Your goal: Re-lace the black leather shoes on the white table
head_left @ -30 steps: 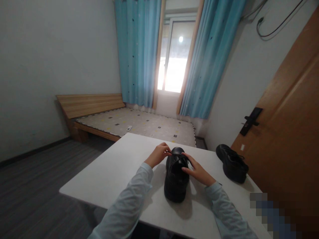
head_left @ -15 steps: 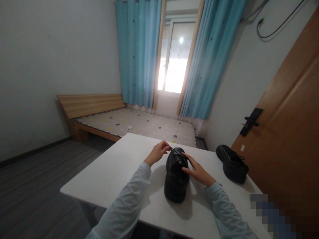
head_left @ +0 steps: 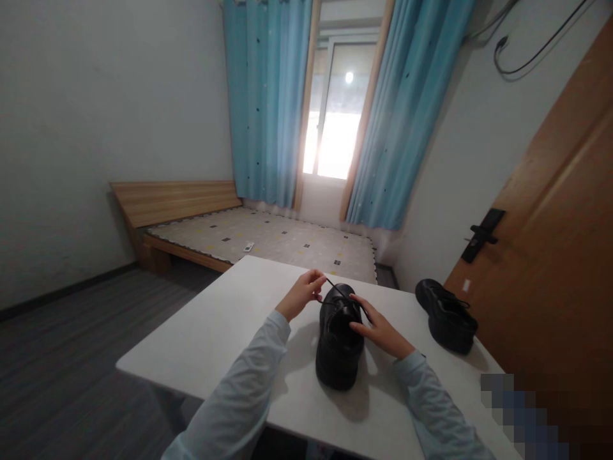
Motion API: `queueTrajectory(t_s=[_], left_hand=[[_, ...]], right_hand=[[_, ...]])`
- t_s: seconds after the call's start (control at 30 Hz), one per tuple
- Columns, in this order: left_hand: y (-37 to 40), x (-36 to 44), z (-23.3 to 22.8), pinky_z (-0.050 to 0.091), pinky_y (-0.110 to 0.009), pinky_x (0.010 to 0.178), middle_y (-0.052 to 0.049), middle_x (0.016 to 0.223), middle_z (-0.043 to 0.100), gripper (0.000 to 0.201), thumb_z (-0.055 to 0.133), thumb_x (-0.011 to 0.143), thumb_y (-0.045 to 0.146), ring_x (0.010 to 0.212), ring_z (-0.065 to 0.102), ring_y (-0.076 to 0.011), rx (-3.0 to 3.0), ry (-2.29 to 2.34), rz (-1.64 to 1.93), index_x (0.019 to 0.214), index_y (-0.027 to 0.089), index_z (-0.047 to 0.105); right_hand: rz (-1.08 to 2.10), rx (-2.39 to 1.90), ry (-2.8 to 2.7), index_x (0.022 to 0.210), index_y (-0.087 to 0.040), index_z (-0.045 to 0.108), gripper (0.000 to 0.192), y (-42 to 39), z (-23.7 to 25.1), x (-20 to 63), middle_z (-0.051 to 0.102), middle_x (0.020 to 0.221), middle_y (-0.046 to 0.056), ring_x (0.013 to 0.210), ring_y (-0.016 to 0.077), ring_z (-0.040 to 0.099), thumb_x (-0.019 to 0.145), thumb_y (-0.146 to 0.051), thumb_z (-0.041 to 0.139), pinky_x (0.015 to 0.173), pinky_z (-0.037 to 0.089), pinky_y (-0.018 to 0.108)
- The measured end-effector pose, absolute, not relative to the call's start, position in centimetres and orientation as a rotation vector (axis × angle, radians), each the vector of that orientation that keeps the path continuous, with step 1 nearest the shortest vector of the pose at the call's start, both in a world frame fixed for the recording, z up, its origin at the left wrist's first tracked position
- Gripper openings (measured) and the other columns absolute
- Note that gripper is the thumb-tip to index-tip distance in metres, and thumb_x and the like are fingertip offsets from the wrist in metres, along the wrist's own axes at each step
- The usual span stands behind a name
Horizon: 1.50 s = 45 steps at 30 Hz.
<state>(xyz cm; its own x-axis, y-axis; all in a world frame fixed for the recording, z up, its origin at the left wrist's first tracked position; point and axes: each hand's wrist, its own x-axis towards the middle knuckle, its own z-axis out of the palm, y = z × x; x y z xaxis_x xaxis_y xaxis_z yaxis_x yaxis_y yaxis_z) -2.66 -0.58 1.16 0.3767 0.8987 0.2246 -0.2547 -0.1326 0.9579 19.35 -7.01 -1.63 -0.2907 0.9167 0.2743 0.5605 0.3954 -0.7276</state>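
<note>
Black leather lace-up shoe (head_left: 339,345): mid white tabletop (head_left: 225,332). Left hand (head_left: 301,295) grip pinching thin black lace (head_left: 335,291); right hand (head_left: 380,332) fingers pressed on tongue. Risk: lace slipping from the pinch, or pull skidding the shoe.

No readable text, labels, brands or numbers anywhere in view

Desk (head_left: 215,338): near edge cut off. Door (head_left: 550,255): lower corner pixelated. Small item on bed (head_left: 248,246): unidentifiable.
</note>
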Motion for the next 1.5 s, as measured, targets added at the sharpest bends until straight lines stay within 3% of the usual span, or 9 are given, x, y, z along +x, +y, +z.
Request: queueTrajectory(t_s=[0.17,0.6,0.97,1.33,1.5], left_hand=[[-0.1,-2.8,1.2,0.034,-0.017,0.045,0.005,0.063,0.043,0.03,0.059,0.073,0.043,0.051,0.039,-0.0046,1.557,0.757,1.178,0.076,0.015,0.048],[0.0,-3.1,0.8,0.04,-0.022,0.063,-0.001,0.072,0.063,0.019,0.055,0.077,0.034,0.068,0.054,-0.0127,2.164,0.903,0.994,0.076,0.016,0.063],[0.3,-3.6,0.5,0.038,-0.022,0.063,-0.001,0.07,0.064,0.019,0.065,0.071,0.038,0.067,0.054,-0.0137,2.35,0.855,0.908,0.072,0.019,0.068],[0.3,-3.7,0.5,0.042,-0.027,0.07,-0.004,0.078,0.059,0.021,0.054,0.081,0.036,0.073,0.053,-0.0158,2.264,0.958,1.155,0.077,0.017,0.061],[0.0,-3.5,1.1,0.043,-0.024,0.067,-0.003,0.078,0.062,0.025,0.053,0.08,0.04,0.074,0.055,-0.0145,2.074,0.878,1.107,0.078,0.016,0.06]], right_hand=[[0.674,-1.267,-1.979,0.133,-0.022,0.037,0.068,-7.0,-1.5,19.3,0.04,0.139,0.01,0.13,0.026,0.034,0.074,-0.044,0.061,0.109,0.022,0.045],[0.678,-1.258,-1.973,0.135,-0.021,0.034,0.07,-6.9,-1.7,19.3,0.036,0.142,0.01,0.132,0.0249,0.03,0.075,-0.045,0.061,0.111,0.02,0.045],[0.664,-1.256,-1.972,0.135,-0.021,0.034,0.07,-6.8,-2.0,19.3,0.036,0.142,0.011,0.133,0.025,0.029,0.075,-0.044,0.061,0.111,0.02,0.045],[0.663,-1.222,-1.961,0.133,-0.023,0.034,0.068,-7.0,-1.8,19.2,0.036,0.141,0.01,0.132,0.0249,0.031,0.075,-0.043,0.062,0.11,0.021,0.046],[0.63,-1.262,-1.933,0.131,-0.024,0.037,0.066,-7.3,-1.7,19.2,0.04,0.138,0.01,0.127,0.027,0.037,0.073,-0.044,0.063,0.102,0.034,0.046]])
